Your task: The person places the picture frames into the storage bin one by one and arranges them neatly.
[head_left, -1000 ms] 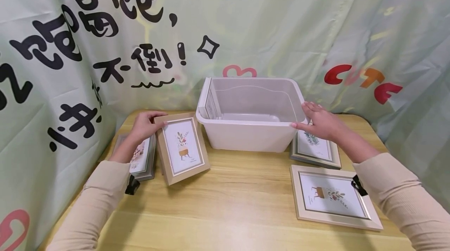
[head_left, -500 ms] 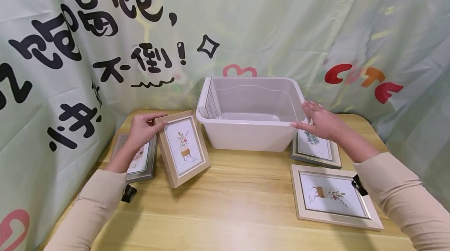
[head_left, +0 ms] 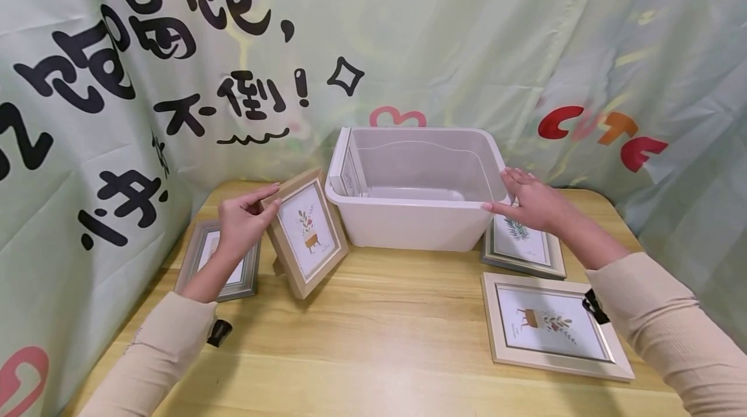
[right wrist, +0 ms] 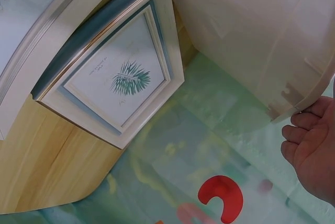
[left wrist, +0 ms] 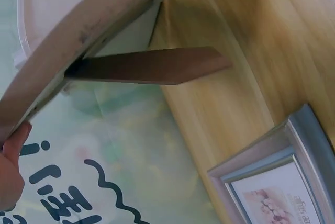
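Pinching the tan frame (head_left: 309,235) at its upper left corner between thumb and fingers, the left hand (head_left: 242,222) is holding it tilted just left of the bin (head_left: 411,226). Its stand (left wrist: 152,66) is jutting out behind. The right hand (head_left: 531,202) is gripping the bin's near right corner, thumb on the front rim, fingers along the side. Inside the bin, a white frame (head_left: 350,174) is leaning on the left wall. On the table (head_left: 373,320), a grey frame (head_left: 248,274) is lying at left; a leaf frame (head_left: 519,245) and a cream frame (head_left: 551,333) are lying at right.
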The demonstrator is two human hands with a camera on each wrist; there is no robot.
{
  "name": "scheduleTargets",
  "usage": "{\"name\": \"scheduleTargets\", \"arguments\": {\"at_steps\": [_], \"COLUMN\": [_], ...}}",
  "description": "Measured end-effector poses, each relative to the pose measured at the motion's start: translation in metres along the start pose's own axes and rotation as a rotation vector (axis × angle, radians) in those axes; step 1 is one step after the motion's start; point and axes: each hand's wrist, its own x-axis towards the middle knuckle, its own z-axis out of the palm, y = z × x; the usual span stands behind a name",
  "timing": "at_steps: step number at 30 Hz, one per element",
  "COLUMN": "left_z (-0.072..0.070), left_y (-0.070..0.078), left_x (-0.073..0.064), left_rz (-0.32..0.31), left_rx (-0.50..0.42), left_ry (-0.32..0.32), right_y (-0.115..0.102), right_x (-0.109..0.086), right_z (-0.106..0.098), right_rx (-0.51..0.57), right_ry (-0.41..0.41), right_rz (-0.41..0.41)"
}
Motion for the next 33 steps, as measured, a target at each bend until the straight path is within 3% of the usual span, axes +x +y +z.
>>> {"name": "scheduleTargets", "arguments": {"at_steps": [4, 11, 17, 23, 33], "left_z": [0.003, 0.013, 0.022, 0.026, 0.029], "left_y": [0.013, -0.013, -0.011, -0.008, -0.001], "left_x": [-0.003, -0.004, -0.005, -0.007, -0.002], "left_rz": [0.072, 0.261, 0.432, 0.496, 0.551], "left_rx": [0.0, -0.007, 0.074, 0.185, 0.214], "left_ry": [0.098, 0.229, 0.275, 0.298, 0.38], "right_y": [0.001, 0.001, 0.001, 0.001, 0.001], "right_x": [0.001, 0.0, 0.0, 0.0, 0.0], "right_z": [0.0, 0.0, 0.002, 0.002, 0.001], "right_rx": [-0.007, -0.01, 0.003, 0.003, -0.003], "right_ry": [-0.006, -0.008, 0.009, -0.002, 0.005], "right_rz": [-0.001, -0.005, 0.003, 0.006, 0.004]}}
